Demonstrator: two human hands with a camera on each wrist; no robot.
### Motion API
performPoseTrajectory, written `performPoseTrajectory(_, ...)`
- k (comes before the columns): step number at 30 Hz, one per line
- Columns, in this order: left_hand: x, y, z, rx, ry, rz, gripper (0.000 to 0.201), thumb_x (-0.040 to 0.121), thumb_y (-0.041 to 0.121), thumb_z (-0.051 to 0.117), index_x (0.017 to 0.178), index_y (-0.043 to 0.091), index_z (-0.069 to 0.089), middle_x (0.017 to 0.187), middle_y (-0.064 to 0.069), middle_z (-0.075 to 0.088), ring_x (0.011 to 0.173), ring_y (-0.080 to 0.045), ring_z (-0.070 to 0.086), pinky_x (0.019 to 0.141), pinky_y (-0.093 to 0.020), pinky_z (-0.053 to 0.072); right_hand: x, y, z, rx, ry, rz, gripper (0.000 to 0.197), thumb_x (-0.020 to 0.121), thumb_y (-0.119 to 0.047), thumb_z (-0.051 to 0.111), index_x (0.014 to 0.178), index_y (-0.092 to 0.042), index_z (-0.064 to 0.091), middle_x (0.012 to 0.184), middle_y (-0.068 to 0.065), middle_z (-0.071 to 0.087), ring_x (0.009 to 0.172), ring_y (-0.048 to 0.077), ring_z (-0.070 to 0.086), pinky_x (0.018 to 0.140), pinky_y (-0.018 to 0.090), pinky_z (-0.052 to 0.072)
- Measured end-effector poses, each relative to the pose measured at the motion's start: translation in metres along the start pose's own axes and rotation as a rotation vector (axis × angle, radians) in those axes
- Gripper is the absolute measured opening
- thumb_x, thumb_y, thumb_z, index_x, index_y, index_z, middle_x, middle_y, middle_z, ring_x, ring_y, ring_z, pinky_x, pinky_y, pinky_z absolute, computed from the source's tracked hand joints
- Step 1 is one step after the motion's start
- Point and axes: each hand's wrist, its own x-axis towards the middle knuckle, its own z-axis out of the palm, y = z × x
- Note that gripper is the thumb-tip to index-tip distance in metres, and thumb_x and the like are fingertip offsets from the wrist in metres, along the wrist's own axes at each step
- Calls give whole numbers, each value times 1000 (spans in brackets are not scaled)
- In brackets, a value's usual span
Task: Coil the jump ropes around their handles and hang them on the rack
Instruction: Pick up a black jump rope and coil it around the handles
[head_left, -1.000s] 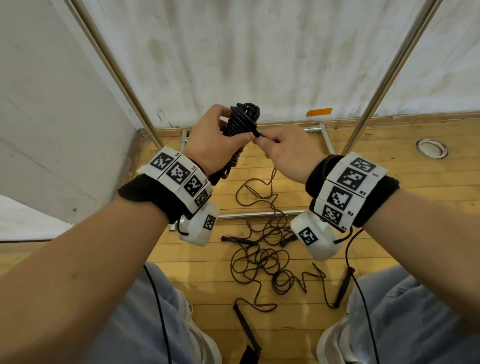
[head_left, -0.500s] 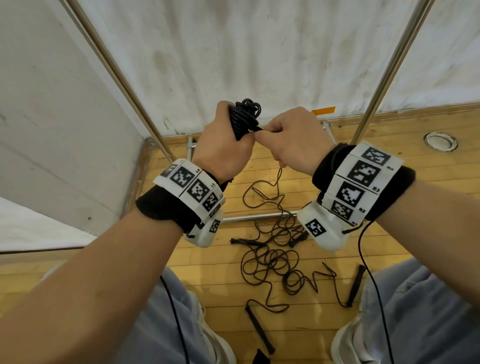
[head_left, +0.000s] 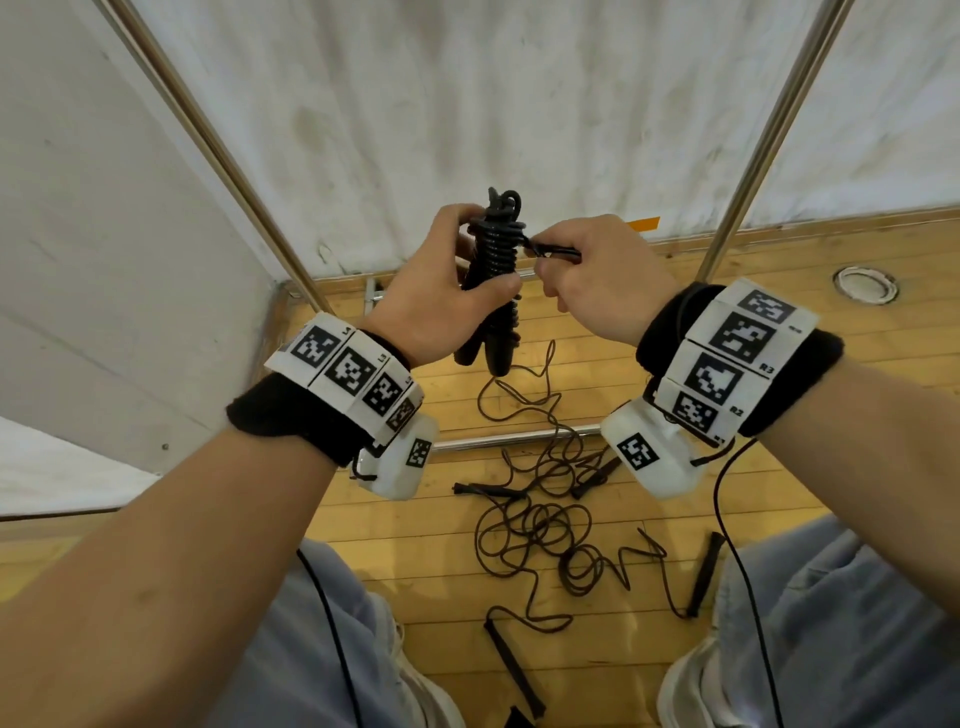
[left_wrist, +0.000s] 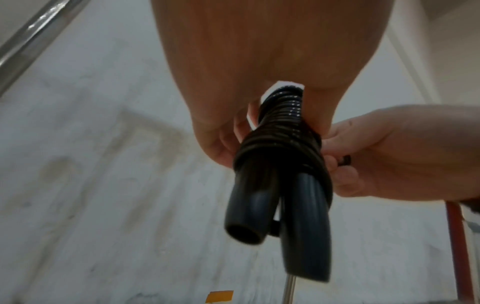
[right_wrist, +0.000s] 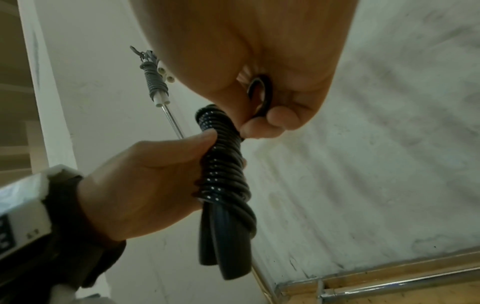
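My left hand (head_left: 447, 280) grips a black jump rope bundle (head_left: 493, 270), its cord wound tightly round the two handles held together upright in front of me. The handle ends (left_wrist: 291, 218) stick out below the coils (right_wrist: 223, 164). My right hand (head_left: 587, 270) pinches a short loop of the cord's end (right_wrist: 261, 96) just right of the top coils. On the floor below lie more black jump ropes (head_left: 540, 519), tangled, with loose handles (head_left: 511, 660) around them.
Two slanted metal rack poles (head_left: 228, 171) (head_left: 769, 135) rise before a white wall, with the rack's base bars (head_left: 519, 439) on the wooden floor. A grey coiled rope with white handles (right_wrist: 155, 84) hangs high on the rack. My knees frame the tangle.
Both hands rose with the bundle, and it now stands more upright. The right hand has drawn the cord end a little to the right of the coils.
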Motion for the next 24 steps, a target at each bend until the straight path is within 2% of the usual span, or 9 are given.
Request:
performPoseTrajectory(2,0,2,-2,-26,26,19,52,82,30,74,125,27,45,103,7,58,83,-5,61,72,-15,51,2,-1,0,-16,-4,-18,24,93,-11,50,111,-10,65,76,-6,55,70,14,53,55,18,37)
performPoseTrajectory(5,-2,8,-3,-177,28,12,48,75,28,78,116,25,53,99,0,64,82,-14,66,74,-29,57,3,-3,2,1,6,-29,20,89,-9,52,100,-15,68,67,-8,59,58,12,57,47,15,38)
performPoseTrajectory(8,-4,11,-4,-238,38,4,44,78,22,75,114,18,50,91,1,63,73,-10,64,71,-33,58,3,-5,4,34,45,-33,11,87,-13,58,81,-18,66,61,-7,63,46,4,60,43,12,42)
performPoseTrajectory(11,-5,11,-5,-268,50,-30,40,82,16,71,112,16,44,91,1,62,76,-15,66,72,-38,58,4,-7,2,53,102,-14,16,85,-24,63,70,-20,63,57,-5,64,46,7,62,47,18,48)
performPoseTrajectory(13,-6,10,-4,-331,35,-60,39,85,12,68,112,16,41,91,-2,62,74,-23,69,69,-46,58,2,-8,1,17,151,-53,19,85,-27,62,71,-16,65,59,-2,64,52,13,62,53,23,50)
performPoseTrajectory(14,-6,11,-4,-347,38,-66,38,86,12,67,113,16,41,89,-2,62,69,-24,68,67,-47,58,1,-9,2,-22,169,-97,19,87,-27,60,75,-13,66,63,0,64,57,16,62,59,28,51)
performPoseTrajectory(17,-7,12,-1,-345,73,-55,39,87,13,66,114,15,39,83,-1,60,64,-22,64,65,-43,57,-6,-12,5,-98,170,-227,21,93,-19,51,91,-8,68,72,3,63,68,21,60,70,37,50)
performPoseTrajectory(20,-6,14,0,-379,60,-79,34,89,16,62,115,17,39,85,-3,58,65,-23,62,66,-42,56,-8,-10,4,-206,144,-313,23,96,-14,44,90,-2,63,76,8,62,72,25,57,71,38,45)
performPoseTrajectory(24,-6,15,-3,-467,34,-150,17,94,24,52,108,22,43,87,-7,54,64,-23,60,63,-40,54,-11,-6,3,-280,80,-319,20,97,-11,39,81,-10,51,76,5,55,75,24,53,67,33,38)
